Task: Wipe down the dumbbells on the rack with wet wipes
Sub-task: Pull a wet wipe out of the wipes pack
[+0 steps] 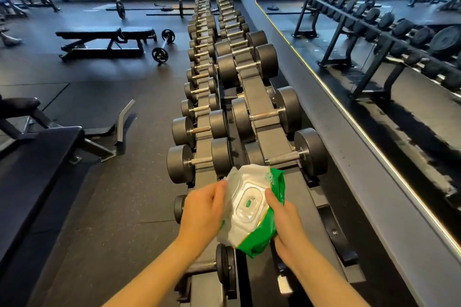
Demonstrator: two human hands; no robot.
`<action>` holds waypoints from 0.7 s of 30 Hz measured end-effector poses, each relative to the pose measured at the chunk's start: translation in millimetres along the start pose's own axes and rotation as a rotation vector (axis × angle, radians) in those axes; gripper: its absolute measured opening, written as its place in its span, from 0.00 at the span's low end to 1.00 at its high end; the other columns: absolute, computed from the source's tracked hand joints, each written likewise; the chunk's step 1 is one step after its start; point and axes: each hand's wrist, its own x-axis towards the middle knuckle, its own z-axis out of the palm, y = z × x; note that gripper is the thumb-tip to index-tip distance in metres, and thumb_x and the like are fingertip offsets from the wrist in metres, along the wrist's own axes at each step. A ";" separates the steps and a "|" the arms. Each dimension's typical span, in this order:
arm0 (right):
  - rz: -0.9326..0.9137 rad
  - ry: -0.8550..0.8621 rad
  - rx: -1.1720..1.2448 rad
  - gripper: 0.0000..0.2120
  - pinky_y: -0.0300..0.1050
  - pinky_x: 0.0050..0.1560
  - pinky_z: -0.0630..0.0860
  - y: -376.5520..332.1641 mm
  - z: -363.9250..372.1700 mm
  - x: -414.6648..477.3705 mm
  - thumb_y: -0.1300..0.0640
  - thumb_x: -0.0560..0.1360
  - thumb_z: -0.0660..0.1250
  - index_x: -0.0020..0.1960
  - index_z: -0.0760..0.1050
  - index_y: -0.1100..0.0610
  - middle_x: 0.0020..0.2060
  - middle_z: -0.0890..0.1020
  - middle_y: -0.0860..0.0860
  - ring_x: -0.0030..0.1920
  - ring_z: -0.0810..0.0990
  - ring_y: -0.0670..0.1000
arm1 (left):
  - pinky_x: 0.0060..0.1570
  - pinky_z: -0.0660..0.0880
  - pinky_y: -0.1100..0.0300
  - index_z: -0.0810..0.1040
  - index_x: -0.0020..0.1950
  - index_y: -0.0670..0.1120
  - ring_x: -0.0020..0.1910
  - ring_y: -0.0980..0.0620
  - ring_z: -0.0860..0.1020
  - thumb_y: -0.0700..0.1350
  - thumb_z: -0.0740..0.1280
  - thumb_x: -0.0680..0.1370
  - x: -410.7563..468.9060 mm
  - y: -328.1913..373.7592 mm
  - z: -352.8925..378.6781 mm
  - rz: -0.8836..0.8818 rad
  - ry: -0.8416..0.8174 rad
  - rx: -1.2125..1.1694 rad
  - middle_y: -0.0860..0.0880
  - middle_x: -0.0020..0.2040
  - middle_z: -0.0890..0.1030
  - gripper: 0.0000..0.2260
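Our left hand (203,209) grips the left edge of the wipes pack (249,217), and our right hand (287,228) grips its right edge, thumb beside the lid. The pack is just above the near end of the rack (259,99). Dumbbells (199,162) lie in two rows along the rack, and a mirror (374,57) runs to the right of it.

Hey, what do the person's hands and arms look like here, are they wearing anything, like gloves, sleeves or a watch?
Nothing worn shows. The left hand and right hand are bare, with no gloves and no rings that I can see. Both forearms are uncovered down to the bottom edge of the picture: no sleeves, watch or wristband in view.
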 end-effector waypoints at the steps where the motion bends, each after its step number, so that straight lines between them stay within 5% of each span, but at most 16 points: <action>1: 0.005 -0.008 0.009 0.14 0.52 0.54 0.82 -3.4 -0.9 1.3 0.53 0.82 0.66 0.63 0.79 0.59 0.53 0.87 0.55 0.55 0.85 0.57 | 0.28 0.64 0.67 0.71 0.30 0.47 0.26 0.59 0.67 0.49 0.61 0.84 5.1 -1.6 -4.5 -0.079 0.006 -0.078 0.55 0.25 0.69 0.22; 4: 0.011 -0.049 0.004 0.14 0.58 0.60 0.80 -14.0 -2.8 3.8 0.52 0.82 0.66 0.63 0.80 0.58 0.54 0.87 0.56 0.57 0.85 0.58 | 0.29 0.69 0.69 0.76 0.36 0.41 0.28 0.58 0.72 0.49 0.66 0.83 15.9 -12.3 -16.5 -0.285 -0.035 -0.145 0.53 0.28 0.74 0.18; 6: -0.003 -0.072 -0.035 0.14 0.61 0.62 0.79 -20.1 -1.7 3.9 0.52 0.81 0.66 0.62 0.80 0.59 0.54 0.87 0.56 0.57 0.85 0.59 | 0.35 0.72 0.66 0.80 0.45 0.48 0.34 0.57 0.77 0.52 0.70 0.80 17.0 -20.5 -22.6 -0.279 -0.063 0.029 0.53 0.36 0.80 0.09; 10: -0.074 -0.117 -0.170 0.12 0.57 0.58 0.81 -24.1 5.0 -0.3 0.53 0.82 0.65 0.59 0.81 0.59 0.50 0.88 0.55 0.53 0.86 0.57 | 0.43 0.74 0.65 0.79 0.56 0.54 0.45 0.60 0.76 0.48 0.71 0.79 10.2 -3.0 -30.9 0.124 -0.056 0.301 0.60 0.48 0.76 0.07; 14: -0.121 -0.162 -0.229 0.10 0.47 0.46 0.81 -23.9 9.9 -4.5 0.55 0.83 0.65 0.58 0.81 0.57 0.46 0.88 0.55 0.47 0.87 0.53 | 0.51 0.75 0.64 0.80 0.59 0.55 0.52 0.61 0.74 0.50 0.67 0.80 8.8 21.3 -21.7 0.266 -0.350 0.358 0.60 0.53 0.75 0.08; 21: -0.130 -0.177 -0.259 0.08 0.42 0.41 0.80 -21.4 9.3 -6.3 0.55 0.82 0.66 0.54 0.81 0.57 0.43 0.87 0.53 0.44 0.86 0.51 | 0.42 0.66 0.70 0.76 0.50 0.56 0.46 0.62 0.73 0.46 0.69 0.80 16.5 28.7 -14.2 0.066 -0.410 0.334 0.59 0.47 0.75 0.05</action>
